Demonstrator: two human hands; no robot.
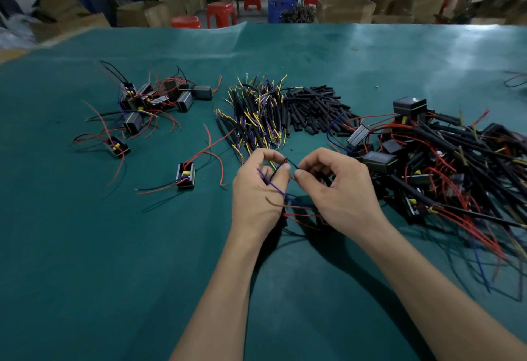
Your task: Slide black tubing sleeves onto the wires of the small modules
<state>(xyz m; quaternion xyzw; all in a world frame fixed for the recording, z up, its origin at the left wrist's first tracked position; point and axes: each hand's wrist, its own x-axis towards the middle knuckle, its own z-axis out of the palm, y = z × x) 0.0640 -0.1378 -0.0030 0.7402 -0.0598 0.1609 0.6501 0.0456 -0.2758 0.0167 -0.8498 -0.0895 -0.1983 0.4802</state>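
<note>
Two bare hands meet at the centre of the frame above a green surface. The left hand has its thumb and forefinger curled together, pinching thin wires, with a purple wire trailing across its palm. The right hand pinches a short black sleeve between thumb and forefinger, its tip just beside the left fingertips. Red wires run beneath both hands; the module they lead to is mostly hidden.

Just above the hands lies a heap of sleeved yellow and purple leads, and to its right, touching it, a pile of loose black tubing pieces. At the right of the frame sprawls a large tangle of modules with long black sleeves and red wires. In the upper left sits a smaller cluster of modules, with two single modules lying apart nearer the centre left. Red stools and cardboard boxes stand along the top of the frame.
</note>
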